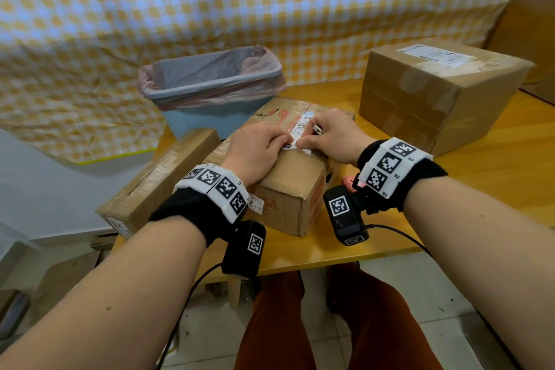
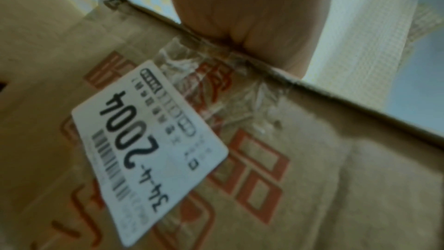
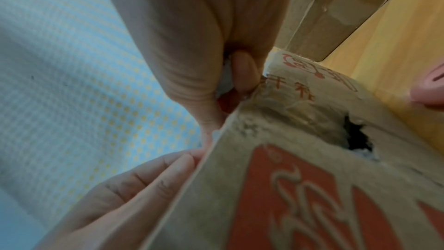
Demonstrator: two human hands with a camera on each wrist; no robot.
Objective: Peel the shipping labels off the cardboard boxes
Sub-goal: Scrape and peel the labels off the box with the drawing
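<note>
A worn cardboard box point(image 1: 294, 183) with red print sits in the middle of the table. A white shipping label point(image 1: 301, 126) runs across its top. My right hand point(image 1: 318, 141) pinches the near end of that label between thumb and fingers; the right wrist view shows the thumb tucked in at the box's top edge point(image 3: 245, 75). My left hand point(image 1: 270, 144) rests on the box top, fingertips pressing down right beside the label's near end. A second small white label point(image 2: 149, 151) marked 2004 is stuck on the box's near side.
A large taped box point(image 1: 435, 99) with its own label point(image 1: 432, 54) stands at the right. A long flat box point(image 1: 159, 180) lies at the left. A blue bin point(image 1: 210, 90) with a pink liner stands behind. A pink object point(image 1: 350, 182) lies on the table point(image 1: 480, 174) under my right wrist.
</note>
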